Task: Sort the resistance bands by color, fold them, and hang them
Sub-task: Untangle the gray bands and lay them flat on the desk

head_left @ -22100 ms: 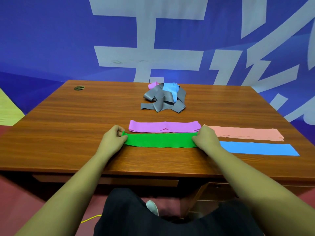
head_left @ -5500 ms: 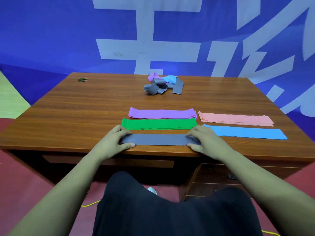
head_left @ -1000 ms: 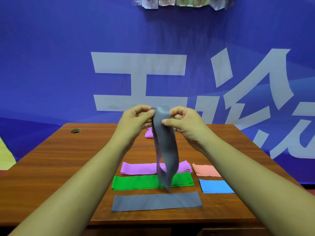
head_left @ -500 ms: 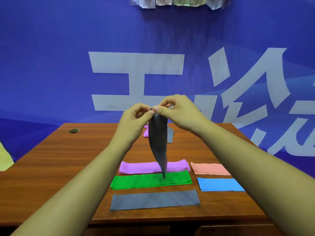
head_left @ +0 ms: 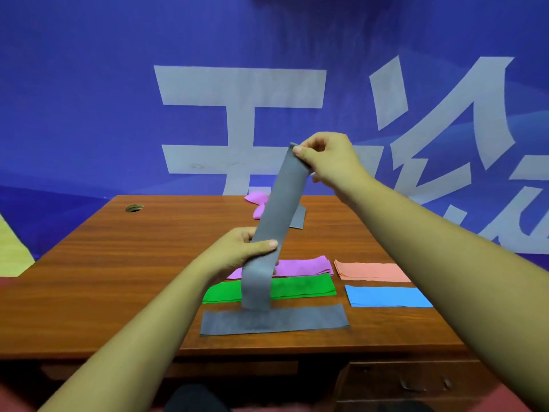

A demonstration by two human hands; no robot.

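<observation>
Backdrop point(head_left: 89, 99): blue wall covering with large pale grey characters, filling the upper half of the view behind the bench.
Bench point(head_left: 118, 278): brown wood-grain top with a round cable hole point(head_left: 134, 208) near its far left corner.
Held grey band point(head_left: 276, 221): a long grey strip up in the air over the middle of the bench, slanting from upper right down to lower left; its loose lower end hangs above the flat grey band and in front of the green one.
Right hand point(head_left: 329, 159): raised highest, its grip clamped on the top end of the held grey band, thumb in front and fingers behind.
Left hand point(head_left: 237, 252): lower, its grip closed around the same band partway down, thumb across the front face.
Flat grey band point(head_left: 273, 321): laid out lengthwise, nearest the front edge.
Green band point(head_left: 303, 288): folded flat, just behind the flat grey band.
Purple band point(head_left: 300, 266): folded flat, just behind the green one, partly hidden by the left hand.
Blue band point(head_left: 389, 296): flat, to the right of the green band.
Salmon band point(head_left: 371, 271): flat stack behind the blue one, right of the purple.
Far leftovers: a crumpled pink-purple band point(head_left: 257, 199) and a grey piece point(head_left: 298, 219) near the far edge, partly behind the held band.
</observation>
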